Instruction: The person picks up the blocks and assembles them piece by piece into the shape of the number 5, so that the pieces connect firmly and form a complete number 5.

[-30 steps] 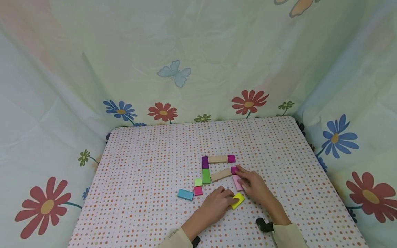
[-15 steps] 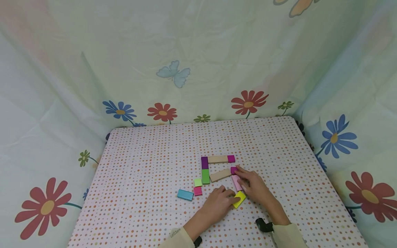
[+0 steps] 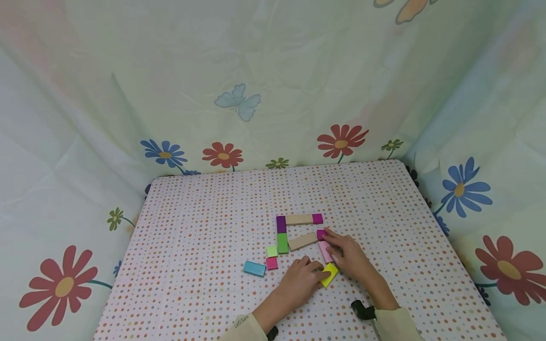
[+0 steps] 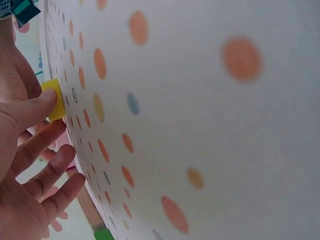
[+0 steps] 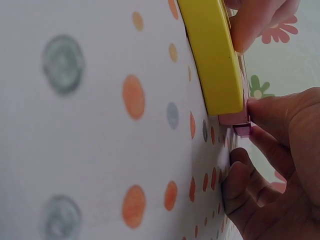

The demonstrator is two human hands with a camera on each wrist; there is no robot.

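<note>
Head view: my left hand point(image 3: 296, 280) pinches yellow wooden slab point(image 3: 330, 275), likely light, best edge-held; relaxed right hand point(image 3: 349, 254) touches pink wooden slab point(image 3: 325, 252).

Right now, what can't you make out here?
Head view: part of the yellow block, hidden by the left hand.
Right wrist: most of the pink block, behind the yellow one.
Left wrist: part of the green block, past the bottom edge.
Head view: full lettering on the left sleeve, too small.
</note>
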